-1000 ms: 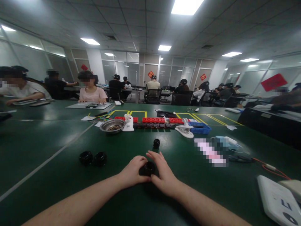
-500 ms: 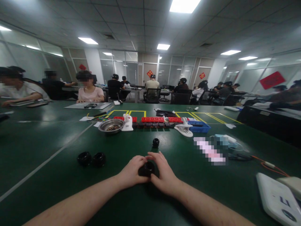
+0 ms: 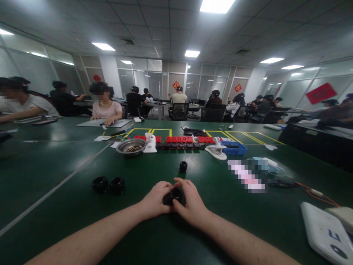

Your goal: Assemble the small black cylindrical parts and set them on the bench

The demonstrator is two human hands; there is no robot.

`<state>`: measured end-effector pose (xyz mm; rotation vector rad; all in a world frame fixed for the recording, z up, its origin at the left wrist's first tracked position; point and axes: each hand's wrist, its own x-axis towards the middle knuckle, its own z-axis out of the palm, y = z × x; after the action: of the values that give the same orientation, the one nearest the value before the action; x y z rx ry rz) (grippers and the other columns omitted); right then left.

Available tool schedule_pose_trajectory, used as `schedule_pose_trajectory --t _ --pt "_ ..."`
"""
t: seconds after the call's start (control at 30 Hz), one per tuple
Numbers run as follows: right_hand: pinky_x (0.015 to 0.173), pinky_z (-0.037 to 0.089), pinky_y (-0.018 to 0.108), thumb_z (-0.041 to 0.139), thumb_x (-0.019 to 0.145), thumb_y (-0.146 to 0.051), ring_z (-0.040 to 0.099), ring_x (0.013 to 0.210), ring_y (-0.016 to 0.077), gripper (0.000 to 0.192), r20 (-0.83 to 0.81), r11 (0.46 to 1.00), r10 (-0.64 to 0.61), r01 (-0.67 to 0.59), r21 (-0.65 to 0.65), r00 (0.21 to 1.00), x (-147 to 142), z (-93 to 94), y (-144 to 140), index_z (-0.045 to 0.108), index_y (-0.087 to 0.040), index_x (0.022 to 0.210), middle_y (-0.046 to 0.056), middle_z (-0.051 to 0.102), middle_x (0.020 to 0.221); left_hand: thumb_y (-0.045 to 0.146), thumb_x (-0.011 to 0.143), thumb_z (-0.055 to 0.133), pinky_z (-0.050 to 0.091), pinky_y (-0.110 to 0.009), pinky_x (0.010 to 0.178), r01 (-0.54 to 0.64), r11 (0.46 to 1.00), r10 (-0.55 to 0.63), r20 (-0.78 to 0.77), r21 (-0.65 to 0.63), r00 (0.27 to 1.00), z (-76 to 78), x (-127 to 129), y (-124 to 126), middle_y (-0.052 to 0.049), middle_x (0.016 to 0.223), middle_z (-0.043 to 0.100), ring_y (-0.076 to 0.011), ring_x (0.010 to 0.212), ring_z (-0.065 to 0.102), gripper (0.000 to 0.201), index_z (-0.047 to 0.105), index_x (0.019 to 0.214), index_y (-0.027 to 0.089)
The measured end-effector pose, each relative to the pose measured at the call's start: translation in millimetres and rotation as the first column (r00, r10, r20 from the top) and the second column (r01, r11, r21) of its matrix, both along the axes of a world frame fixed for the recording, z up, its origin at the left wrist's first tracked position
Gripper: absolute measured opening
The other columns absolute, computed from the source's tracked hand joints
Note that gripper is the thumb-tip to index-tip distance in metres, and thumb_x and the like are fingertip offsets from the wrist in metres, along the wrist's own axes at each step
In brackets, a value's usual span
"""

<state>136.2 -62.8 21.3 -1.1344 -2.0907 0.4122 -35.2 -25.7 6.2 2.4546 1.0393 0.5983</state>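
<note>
Two glossy black round parts [image 3: 108,185] are lying side by side, touching, well left of the fingers on the matte green table [image 3: 55,206]. Left hand [image 3: 156,199] is curling around the small black cylindrical part [image 3: 173,196], fingers narrow, gripping its left side. Right hand [image 3: 189,200] is closing in: a second ago its fingers were spread flatter past the part, now they are bending over the top and pinching from the right, so both hands are clamping it, likely twisting or pressing it together. Part is sitting between the fingertips, low over the table. Another small black knob-like piece [image 3: 183,166] is standing just beyond the fingers. Farther off, a shiny metal bowl [image 3: 130,147].
</note>
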Motion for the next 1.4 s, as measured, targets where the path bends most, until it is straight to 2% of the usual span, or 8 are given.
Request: schedule_pose_trajectory --t 0.17,0.43,0.63,0.87,0.97,1.13,1.3,1.4 --pt "0.101 0.017 0.050 0.052 0.063 -0.019 0.032 0.117 0.0278 0.063 0.055 0.996 0.063 -0.066 0.052 0.996 2.6 0.5 -2.1 0.033 -0.015 0.122 0.011 0.043 0.122 0.035 0.060 0.070 0.037 -0.037 0.088 -0.013 0.999 0.013 -0.007 0.031 1.000 -6.1 -0.7 2.3 -0.007 0.104 0.052 -0.0246 0.099 0.046 0.043 0.056 0.096 0.018" --pt "0.089 0.035 0.045 0.056 0.067 -0.023 0.048 0.097 0.0240 0.046 -0.031 0.996 -0.079 0.080 0.041 0.996 -0.7 -3.3 1.4 0.042 -0.017 0.111 0.009 0.053 0.099 0.038 0.064 0.067 0.040 -0.036 0.084 0.001 1.000 -0.001 -0.011 0.006 1.000 -0.6 0.3 0.2 -0.005 0.101 0.052 -0.0242 0.096 0.047 0.034 0.057 0.091 0.020" --pt "0.102 0.015 0.049 0.050 0.060 -0.011 0.038 0.114 0.0243 0.061 -0.016 0.996 0.083 -0.082 0.044 0.996 3.7 -3.9 -0.8 0.034 -0.018 0.119 0.009 0.045 0.118 0.041 0.061 0.068 0.038 -0.038 0.087 -0.011 1.000 0.011 0.005 0.018 1.000 -1.7 -0.4 0.7 -0.006 0.101 0.052 -0.0246 0.097 0.047 0.045 0.054 0.098 0.019" --pt "0.087 0.037 0.043 0.060 0.065 -0.024 0.047 0.099 0.0247 0.047 -0.093 0.991 -0.128 0.131 0.022 0.987 -1.1 -6.0 3.3 0.043 -0.017 0.108 0.009 0.051 0.100 0.040 0.063 0.067 0.040 -0.036 0.083 -0.001 1.000 0.001 -0.007 0.015 1.000 3.4 0.1 -2.5 -0.005 0.099 0.052 -0.0238 0.093 0.048 0.038 0.056 0.093 0.019" --pt "0.090 0.035 0.044 0.054 0.066 -0.016 0.047 0.098 0.0232 0.042 -0.088 0.996 -0.083 0.086 0.031 0.993 -1.0 -4.5 2.2 0.043 -0.018 0.107 0.007 0.054 0.096 0.038 0.062 0.068 0.041 -0.036 0.083 -0.012 1.000 0.012 0.005 0.002 1.000 2.2 0.6 -2.1 -0.005 0.099 0.052 -0.0234 0.094 0.048 0.042 0.055 0.097 0.019" --pt "0.101 0.017 0.050 0.050 0.061 -0.010 0.039 0.112 0.0245 0.057 -0.049 0.999 0.023 -0.021 0.047 0.999 3.1 -4.0 0.8 0.037 -0.018 0.116 0.009 0.048 0.115 0.040 0.062 0.069 0.038 -0.037 0.087 -0.004 1.000 0.004 0.005 0.014 1.000 -0.5 -0.3 -0.3 -0.007 0.102 0.051 -0.0243 0.097 0.047 0.043 0.055 0.097 0.018" --pt "0.089 0.035 0.044 0.059 0.066 -0.024 0.045 0.102 0.0247 0.052 -0.079 0.994 -0.102 0.105 0.026 0.992 -0.7 -5.3 2.6 0.040 -0.017 0.114 0.010 0.050 0.105 0.039 0.063 0.068 0.040 -0.037 0.084 0.003 1.000 -0.003 -0.014 0.009 1.000 0.5 -0.3 0.0 -0.005 0.101 0.052 -0.0242 0.096 0.047 0.035 0.058 0.089 0.019" --pt "0.089 0.035 0.045 0.059 0.067 -0.023 0.048 0.098 0.0241 0.048 -0.064 0.994 -0.111 0.111 0.003 0.992 -2.9 -5.0 2.8 0.042 -0.018 0.111 0.008 0.054 0.098 0.037 0.063 0.067 0.039 -0.036 0.085 0.006 1.000 -0.006 -0.014 0.004 1.000 0.5 0.0 0.2 -0.005 0.101 0.052 -0.0239 0.096 0.047 0.034 0.058 0.091 0.020"
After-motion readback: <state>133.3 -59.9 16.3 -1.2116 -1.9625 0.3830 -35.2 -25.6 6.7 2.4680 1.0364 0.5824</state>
